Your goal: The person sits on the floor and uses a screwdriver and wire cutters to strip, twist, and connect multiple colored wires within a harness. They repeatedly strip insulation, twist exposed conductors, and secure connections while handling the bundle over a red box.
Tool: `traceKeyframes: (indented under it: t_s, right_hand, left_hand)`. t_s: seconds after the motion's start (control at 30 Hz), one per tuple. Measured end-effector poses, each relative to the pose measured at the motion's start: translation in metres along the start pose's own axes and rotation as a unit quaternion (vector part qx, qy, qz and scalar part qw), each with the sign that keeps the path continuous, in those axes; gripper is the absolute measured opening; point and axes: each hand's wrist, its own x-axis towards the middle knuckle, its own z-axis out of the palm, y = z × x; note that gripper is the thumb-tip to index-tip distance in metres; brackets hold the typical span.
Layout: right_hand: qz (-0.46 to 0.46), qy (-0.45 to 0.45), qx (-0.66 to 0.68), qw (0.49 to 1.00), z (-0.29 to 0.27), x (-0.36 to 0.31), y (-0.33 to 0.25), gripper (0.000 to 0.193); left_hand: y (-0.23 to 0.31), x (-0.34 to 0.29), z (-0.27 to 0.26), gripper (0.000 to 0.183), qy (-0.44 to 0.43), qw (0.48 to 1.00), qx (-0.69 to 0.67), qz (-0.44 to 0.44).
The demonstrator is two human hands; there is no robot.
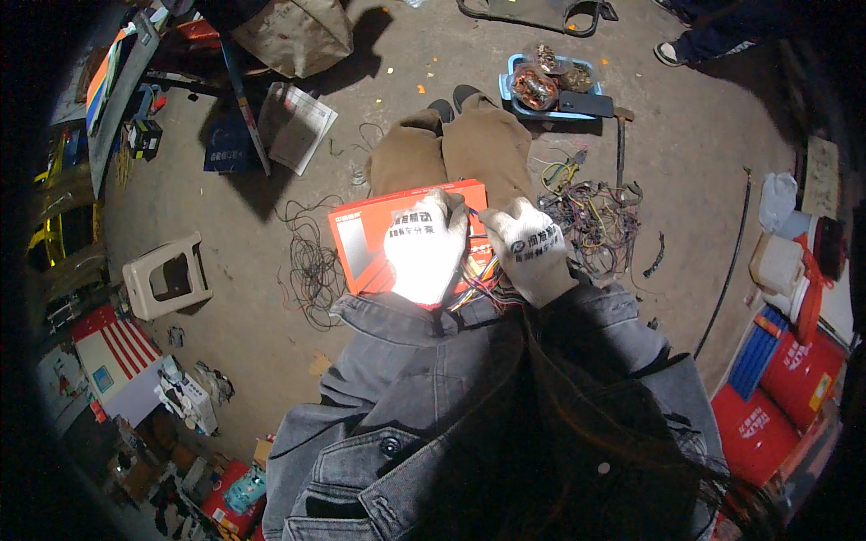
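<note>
On the floor, a blue tray point(508, 83) holds see-through bags point(534, 88) full of little bits, and a hammer point(620, 149) lies just beside it. Over to the left are a newspaper point(298, 126) and a cream stool point(138, 278). Over to the right are red drums point(756, 435) and a whitish plastic bag point(778, 200).

A box point(359, 239) lay across the legs point(410, 155), a wire tangle point(600, 219) on the floor point(257, 361) at either side. A stool point(142, 275) was farther left.

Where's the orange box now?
In the head view, just left of centre, the orange box lies over the brown trousers, beneath the gloved left hand and beside the right hand.
</note>
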Motion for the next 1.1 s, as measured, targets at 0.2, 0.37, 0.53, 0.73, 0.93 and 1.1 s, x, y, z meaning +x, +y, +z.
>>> traceKeyframes:
  t_s: [0.2,0.37,0.53,0.73,0.93,1.1]
  right_hand:
    - [-0.006,0.02,0.013,1.0,0.0,-0.007,0.003,0.021]
    - [0.001,0.005,0.024,1.0,-0.001,-0.01,0.005,0.021]
    - [0.012,-0.061,-0.082,0.995,0.005,-0.012,0.006,0.015]
    - [-0.018,0.015,-0.086,0.996,0.001,-0.024,0.007,0.018]
    - [-0.023,0.006,-0.082,0.996,-0.005,-0.021,0.007,0.025]
    - [-0.007,-0.002,-0.069,0.998,-0.002,-0.023,0.011,0.025]
  left_hand:
    - [0.001,0.0,-0.001,0.018,-0.007,1.0,0.0,-0.013]
    - [-0.001,0.0,0.003,0.018,0.003,1.0,0.003,-0.008]
    - [-0.008,-0.003,0.004,0.011,0.029,0.992,0.084,0.088]
    - [-0.004,0.0,0.008,0.01,0.051,0.997,0.044,0.034]
    - [-0.001,0.0,0.0,0.012,0.033,0.999,0.037,0.022]
    - [-0.002,0.0,0.0,0.011,0.044,0.999,-0.007,0.022]
